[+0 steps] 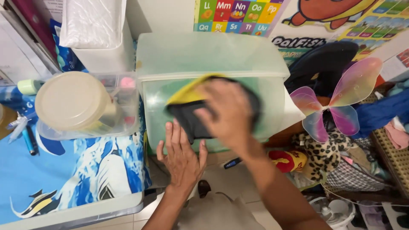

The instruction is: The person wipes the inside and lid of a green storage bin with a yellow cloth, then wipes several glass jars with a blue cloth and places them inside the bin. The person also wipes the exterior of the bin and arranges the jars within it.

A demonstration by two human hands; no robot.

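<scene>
Right hand (230,113) pressed flat on a yellow-and-black cloth (187,106), fingers spread over it rather than curled round it; blurred, so whether any fold is pinched I cannot tell. Cloth lies against the front wall of the pale green translucent storage bin (213,55), upper middle of that face, long axis running roughly left to right.

Left hand (182,155) open, palm flat on the bin's lower front edge, holding nothing, just below and left of the cloth. Right hand is the nearer: it covers the cloth.

At the bin's left side, a clear box (128,110) with a round cream lid (70,100) over it. At its right, toy butterfly wings (341,100).
</scene>
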